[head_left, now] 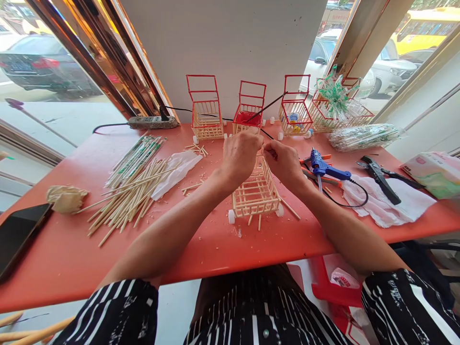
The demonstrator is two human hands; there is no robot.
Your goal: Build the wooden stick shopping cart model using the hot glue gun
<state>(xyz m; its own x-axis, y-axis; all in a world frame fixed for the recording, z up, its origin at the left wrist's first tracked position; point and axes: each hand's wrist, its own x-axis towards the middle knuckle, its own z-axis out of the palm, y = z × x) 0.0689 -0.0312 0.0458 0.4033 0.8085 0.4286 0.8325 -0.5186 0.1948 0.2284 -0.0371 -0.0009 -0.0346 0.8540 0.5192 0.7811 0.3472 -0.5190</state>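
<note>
Working at the near edge of a red table [201,249], a person in a black-and-white patterned shirt [251,311] bows both forearms [176,215] inward; the table's left and right ends run out of sight. Along its far edge, by the wall [230,43], I count four red-trimmed stick carts [207,132], the rightmost partly hidden behind a shiny green-and-clear bow [335,96]. A plain wooden cart [256,209] stands midway along the table, closer to the near edge, its far end covered by the hands. A heap of loose sticks [124,196] lies toward the left edge, and beyond it, at the near left corner, a dark flat device [23,235] is cut off. The left hand [241,151], back upward, curls its fingers down over the cart's far end; the fingertips are hidden, and I cannot tell whether they grip anything. The right hand [285,160] angles in just beside it, fingers bent, thumb close to forefinger; what it may be pinching is too small to make out. Toward the right edge, a blue glue gun [325,165] partly covers orange-handled pliers [332,181]. Smallest are the white wheels [231,216] at the plain cart's near corners.
</note>
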